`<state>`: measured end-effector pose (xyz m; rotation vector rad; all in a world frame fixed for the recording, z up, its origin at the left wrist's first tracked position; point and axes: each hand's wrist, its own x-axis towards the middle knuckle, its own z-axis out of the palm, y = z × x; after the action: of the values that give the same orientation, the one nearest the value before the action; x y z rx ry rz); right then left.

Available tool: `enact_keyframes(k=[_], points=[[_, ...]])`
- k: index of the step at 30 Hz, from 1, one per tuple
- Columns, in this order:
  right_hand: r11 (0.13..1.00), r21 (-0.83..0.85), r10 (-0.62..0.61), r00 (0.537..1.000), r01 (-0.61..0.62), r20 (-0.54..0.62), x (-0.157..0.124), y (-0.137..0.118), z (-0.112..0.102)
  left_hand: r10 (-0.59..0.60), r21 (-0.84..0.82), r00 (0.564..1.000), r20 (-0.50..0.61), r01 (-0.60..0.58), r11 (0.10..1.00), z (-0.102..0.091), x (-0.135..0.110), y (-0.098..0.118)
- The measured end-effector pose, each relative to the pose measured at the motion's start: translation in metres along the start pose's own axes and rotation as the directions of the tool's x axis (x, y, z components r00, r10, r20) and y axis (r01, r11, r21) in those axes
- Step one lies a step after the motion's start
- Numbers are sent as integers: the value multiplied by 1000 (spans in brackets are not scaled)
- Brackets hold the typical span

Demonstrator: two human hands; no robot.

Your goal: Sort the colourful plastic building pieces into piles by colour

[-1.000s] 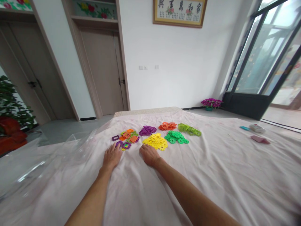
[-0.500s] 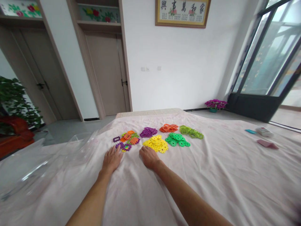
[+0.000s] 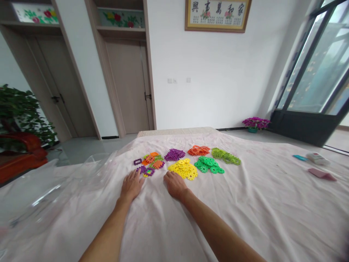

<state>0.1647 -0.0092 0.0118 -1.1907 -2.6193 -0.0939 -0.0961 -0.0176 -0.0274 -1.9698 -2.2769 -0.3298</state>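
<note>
My left hand (image 3: 132, 184) lies palm down on the cloth with its fingers spread, the fingertips at the near edge of a mixed pile of toothed plastic building pieces (image 3: 157, 165) in orange, purple and green. My right hand (image 3: 175, 185) rests with curled fingers close by a heap of yellow snowflake discs (image 3: 183, 169); its fingertips are hidden, so anything inside it does not show. Behind these sit a purple heap (image 3: 175, 154) and an orange-red heap (image 3: 199, 150). Green discs (image 3: 208, 164) and light green pieces (image 3: 226, 156) lie to the right.
A pale pink cloth (image 3: 261, 203) with folds covers the table. Clear plastic packaging (image 3: 46, 196) lies at the left. At the far right are a blue item (image 3: 300, 157), a whitish packet (image 3: 317, 158) and a pink folded piece (image 3: 322, 174). A red wooden chair arm (image 3: 21, 151) stands left.
The view has swung slightly left, so the scene sits a little further right in the picture. Both hands keep nearly the same place and pose beside the piles.
</note>
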Motion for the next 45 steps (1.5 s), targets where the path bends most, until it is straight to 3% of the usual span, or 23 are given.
enact_keyframes(k=[18,33,45], points=[[1000,2,4,1000,-4,-2,-1,2,0,-8,-35,1000,-29,7,999,-11,-2,6],[998,-14,54,998,-54,-20,-2,0,-6,49,41,997,-64,-47,998,1,1,-1],[998,-33,49,999,-49,-10,-2,-1,-6,23,13,992,-122,-21,1000,-5,-1,3]])
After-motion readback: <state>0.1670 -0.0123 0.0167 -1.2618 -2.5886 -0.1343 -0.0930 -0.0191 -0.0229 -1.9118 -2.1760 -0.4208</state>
